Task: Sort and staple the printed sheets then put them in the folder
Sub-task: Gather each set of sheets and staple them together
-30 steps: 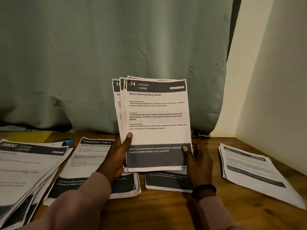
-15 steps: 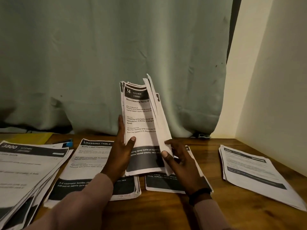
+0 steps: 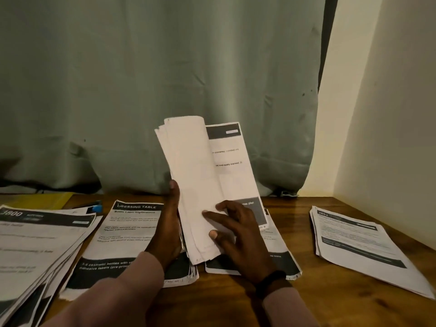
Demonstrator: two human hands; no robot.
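Front pages of the held bundle (image 3: 207, 185) have been flipped over toward the left since a moment ago, so blank backs now face the camera and a further printed sheet shows behind them on the right, its dark header at the top. That bundle stands nearly upright above the desk (image 3: 330, 293), tilted a little to the left. At its left edge the left hand (image 3: 168, 230) grips it, thumb up along the paper and fingers hidden behind. Across the turned pages lies the right hand (image 3: 238, 234), fingers spread and bent, thumb pressing near the lower edge; it holds the flipped sheets down rather than wrapping them. A dark band sits on the right wrist.

No open container shows. At the far left, part of a yellow folder (image 3: 40, 200) lies flat on the desk, mostly covered by a fanned pile of sheets (image 3: 40, 241) headed 3800. Just beyond that pile a blue-tipped object (image 3: 95, 208) peeks out; what it is cannot be told. Under the left hand lies a stack (image 3: 122, 234) headed "Dressing Table". Another stack (image 3: 280, 258) lies beneath the right hand, largely hidden. Well apart to the right rests a fourth pile (image 3: 358, 244). Behind the desk hangs a grey-green curtain (image 3: 165, 79), with a pale wall (image 3: 389, 114) at right.
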